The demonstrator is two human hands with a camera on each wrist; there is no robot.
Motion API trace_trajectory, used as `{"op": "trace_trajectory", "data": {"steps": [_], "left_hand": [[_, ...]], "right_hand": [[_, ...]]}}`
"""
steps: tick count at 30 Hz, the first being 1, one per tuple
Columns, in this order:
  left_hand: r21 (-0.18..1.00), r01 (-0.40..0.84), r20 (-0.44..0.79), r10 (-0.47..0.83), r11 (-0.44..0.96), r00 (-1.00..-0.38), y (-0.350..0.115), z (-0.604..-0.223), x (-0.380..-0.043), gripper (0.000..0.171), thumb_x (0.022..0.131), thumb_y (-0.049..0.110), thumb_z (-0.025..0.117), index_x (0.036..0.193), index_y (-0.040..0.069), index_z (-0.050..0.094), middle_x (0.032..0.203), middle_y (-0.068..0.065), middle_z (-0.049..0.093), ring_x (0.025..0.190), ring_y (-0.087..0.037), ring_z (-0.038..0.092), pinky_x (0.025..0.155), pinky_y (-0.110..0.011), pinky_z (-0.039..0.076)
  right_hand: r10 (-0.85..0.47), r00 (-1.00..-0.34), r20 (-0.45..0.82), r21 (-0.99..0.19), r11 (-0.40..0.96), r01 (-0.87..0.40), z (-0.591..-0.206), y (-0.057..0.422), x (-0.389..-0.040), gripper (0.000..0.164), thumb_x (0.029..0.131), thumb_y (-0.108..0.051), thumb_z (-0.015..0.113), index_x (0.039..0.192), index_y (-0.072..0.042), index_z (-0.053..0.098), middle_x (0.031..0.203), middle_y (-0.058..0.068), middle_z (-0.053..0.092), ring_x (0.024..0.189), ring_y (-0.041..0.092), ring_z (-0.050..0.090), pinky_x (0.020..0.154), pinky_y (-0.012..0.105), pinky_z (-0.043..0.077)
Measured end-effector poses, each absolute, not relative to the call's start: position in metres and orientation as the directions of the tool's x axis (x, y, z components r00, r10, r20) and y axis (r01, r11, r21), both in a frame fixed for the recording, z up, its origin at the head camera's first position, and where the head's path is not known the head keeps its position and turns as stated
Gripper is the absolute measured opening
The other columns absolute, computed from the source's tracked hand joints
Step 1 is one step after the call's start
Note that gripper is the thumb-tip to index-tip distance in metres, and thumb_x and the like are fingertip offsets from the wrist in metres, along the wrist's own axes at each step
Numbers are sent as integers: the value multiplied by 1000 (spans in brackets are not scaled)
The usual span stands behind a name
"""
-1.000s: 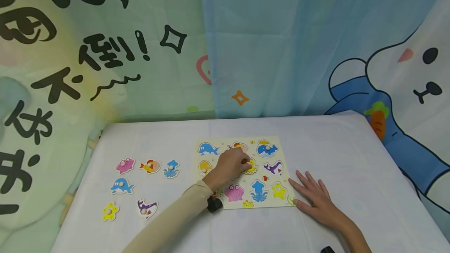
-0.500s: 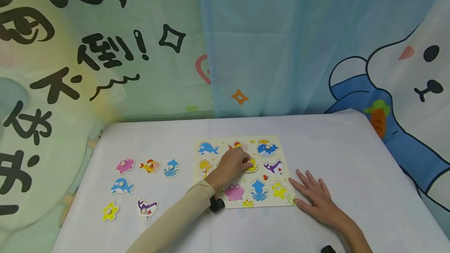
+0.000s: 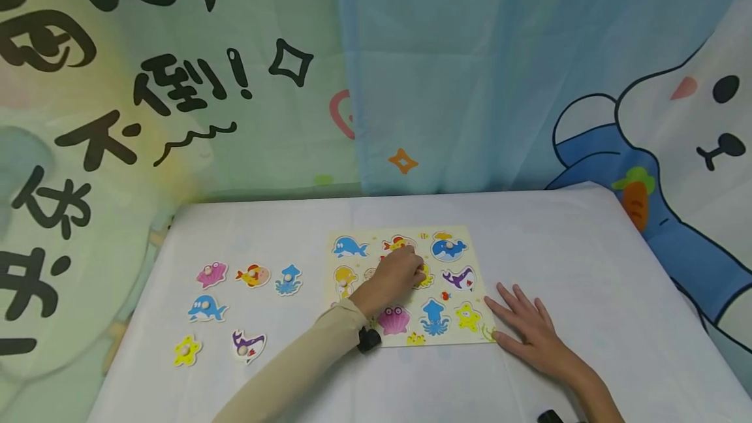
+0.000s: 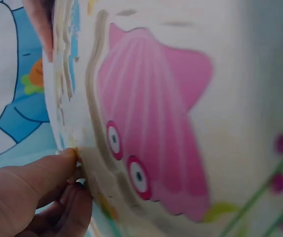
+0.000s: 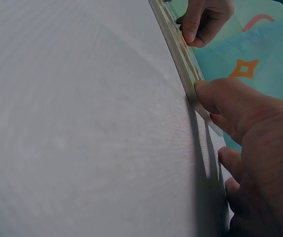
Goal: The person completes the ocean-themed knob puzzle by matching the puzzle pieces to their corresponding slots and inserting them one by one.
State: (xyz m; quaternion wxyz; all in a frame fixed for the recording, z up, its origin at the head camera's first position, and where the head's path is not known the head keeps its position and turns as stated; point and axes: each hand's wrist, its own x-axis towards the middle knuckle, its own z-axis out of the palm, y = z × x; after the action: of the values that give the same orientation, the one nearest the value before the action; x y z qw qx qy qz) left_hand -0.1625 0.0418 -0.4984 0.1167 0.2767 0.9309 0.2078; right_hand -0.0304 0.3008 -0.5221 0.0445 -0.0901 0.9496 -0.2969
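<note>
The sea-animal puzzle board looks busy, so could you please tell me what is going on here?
A person's left hand is over the puzzle board, apparently pinching a yellow piece. The right hand touches the board's right edge. On the table, left of the board, lie six loose pieces: pink shell, fish, blue squid, blue dolphin-like one, yellow starfish and purple-and-white one.
</note>
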Motion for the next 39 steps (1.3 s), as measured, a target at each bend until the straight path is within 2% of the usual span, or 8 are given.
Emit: {"op": "trace_trajectory", "data": {"steps": [2, 7, 11, 14, 17, 24, 31, 39], "left_hand": [[457, 451, -142, 564, 767, -814, 42, -493, -162, 15, 91, 27, 67, 95, 13, 68, 97, -1, 61, 89, -13, 56, 77, -22, 47], [499, 400, -205, 553, 769, -807, 41, -484, -161, 16, 88, 28, 71, 88, 13, 63, 110, -5, 64, 111, -19, 58, 82, -25, 47], [454, 443, -195, 571, 773, -797, 40, -483, -160, 17, 87, 29, 72, 92, 13, 66, 99, -1, 61, 96, -15, 58, 75, -21, 43], [420, 482, -173, 589, 769, -789, 41, -486, -160, 20, 88, 30, 71, 96, 12, 67, 89, 1, 53, 79, -12, 50, 68, -20, 40], [414, 501, -138, 596, 760, -791, 41, -489, -160, 22, 87, 30, 71, 98, 12, 68, 87, 4, 50, 77, -9, 46, 68, -19, 40], [391, 518, -90, 592, 761, -801, 42, -492, -158, 28, 87, 30, 72, 108, 11, 68, 99, 1, 52, 90, -12, 46, 75, -20, 45], [295, 543, -87, 588, 786, -804, 44, -492, -152, 31, 88, 33, 70, 112, 14, 65, 105, -1, 50, 94, -14, 43, 65, -22, 43], [239, 541, 27, 551, 806, -834, 20, -471, -115, 40, 87, 36, 71, 124, 21, 64, 120, -1, 61, 109, -17, 54, 82, -29, 54]], "right_hand": [[-198, -980, -31, -573, 807, -145, -522, 301, -30, 57, 90, -37, 62, 141, -17, 50, 157, 20, 30, 149, 42, 8, 115, 66, -6], [-198, -980, -31, -574, 806, -145, -523, 301, -30, 56, 89, -35, 62, 141, -16, 51, 156, 20, 30, 148, 43, 9, 114, 68, -5], [-199, -979, -36, -574, 806, -143, -522, 301, -31, 57, 89, -36, 62, 141, -16, 51, 157, 20, 30, 148, 43, 8, 114, 67, -5], [-200, -979, -35, -574, 806, -144, -522, 301, -31, 57, 89, -36, 62, 141, -16, 51, 157, 20, 30, 148, 44, 8, 114, 68, -5], [-198, -980, -29, -574, 806, -146, -522, 301, -30, 56, 89, -35, 63, 141, -16, 51, 156, 20, 31, 148, 43, 9, 114, 67, -5], [-203, -979, -4, -575, 801, -164, -523, 301, -30, 56, 89, -35, 63, 140, -17, 52, 156, 20, 32, 148, 43, 10, 115, 67, -4], [-204, -979, 11, -587, 791, -171, -523, 301, -29, 55, 89, -32, 63, 140, -15, 52, 155, 22, 32, 147, 44, 11, 114, 68, -3], [-198, -980, -18, -602, 785, -147, -521, 302, -28, 55, 89, -35, 62, 141, -16, 52, 157, 20, 30, 147, 45, 11, 112, 70, -1]]}}
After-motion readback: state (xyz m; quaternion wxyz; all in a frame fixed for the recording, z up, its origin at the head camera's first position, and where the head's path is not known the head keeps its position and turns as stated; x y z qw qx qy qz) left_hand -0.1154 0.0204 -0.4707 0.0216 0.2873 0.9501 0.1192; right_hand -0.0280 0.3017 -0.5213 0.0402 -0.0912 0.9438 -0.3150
